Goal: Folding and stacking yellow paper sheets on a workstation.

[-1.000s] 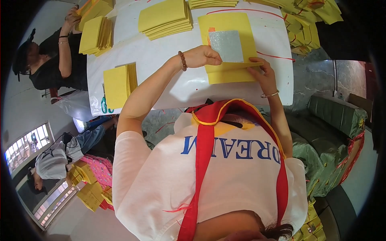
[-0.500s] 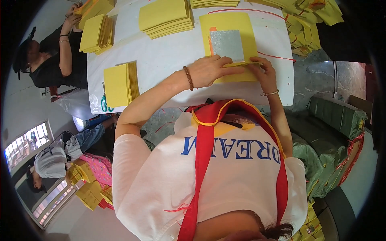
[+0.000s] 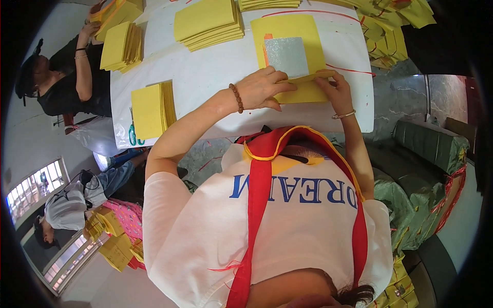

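A yellow paper stack [image 3: 313, 41] lies on the white table in front of me, though how many sheets it has I cannot tell. On its middle is a silvery square [image 3: 288, 55], with an orange strip [image 3: 266, 42] showing along its left side. A narrow flap of yellow paper is raised across the square's near edge. My left hand [image 3: 259, 91] is closed on the flap's left end, its fingertips beside the square's lower left corner. At the flap's right end, my right hand [image 3: 339, 92] pinches the paper between thumb and fingers.
Stacks of folded yellow paper stand at the left [image 3: 149, 110], far left [image 3: 118, 46] and far middle [image 3: 208, 23] of the white table [image 3: 205, 77]. Red string [image 3: 354, 70] lies at the right. Yellow bundles [image 3: 390, 41] fill the far right. Another person [image 3: 67, 84] handles yellow paper at far left.
The flap has been lifted higher and shows more of its yellow face. My left thumb has come away from the paper's near part, and my right fingers have shifted slightly.
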Available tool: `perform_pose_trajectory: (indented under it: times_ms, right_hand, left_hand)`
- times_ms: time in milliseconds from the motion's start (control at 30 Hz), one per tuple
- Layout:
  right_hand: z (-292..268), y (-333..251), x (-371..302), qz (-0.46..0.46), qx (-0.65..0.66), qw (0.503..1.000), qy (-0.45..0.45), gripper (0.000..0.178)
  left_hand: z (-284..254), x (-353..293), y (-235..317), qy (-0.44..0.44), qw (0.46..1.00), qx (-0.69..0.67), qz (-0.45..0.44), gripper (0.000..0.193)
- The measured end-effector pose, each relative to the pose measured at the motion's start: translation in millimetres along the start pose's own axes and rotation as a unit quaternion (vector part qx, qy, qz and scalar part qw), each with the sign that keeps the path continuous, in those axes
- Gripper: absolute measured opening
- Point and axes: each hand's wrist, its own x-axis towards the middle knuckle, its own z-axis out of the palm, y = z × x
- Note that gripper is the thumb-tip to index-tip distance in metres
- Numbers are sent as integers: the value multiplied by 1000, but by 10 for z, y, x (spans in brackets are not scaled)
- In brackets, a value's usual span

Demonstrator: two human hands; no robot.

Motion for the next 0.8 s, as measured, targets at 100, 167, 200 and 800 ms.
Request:
perform_pose_trajectory:
  times_ms: [100,167,200,800]
  right_hand:
    - [-10,-54,-6,36,75,996,-34,27]
    - [-36,-31,7,16,22,999,-38,30]
    - [-77,2,11,16,22,999,-38,30]
    - [-105,219,86,42,134,989,-40,31]
  left_hand:
    - [16,1,-96,17,999,-10,29,44]
    - [28,-26,-139,37,998,-8,52,34]
    - [-31,-30,-116,54,997,-48,21,29]
    - [232,-200,-333,203,969,79,-118,45]
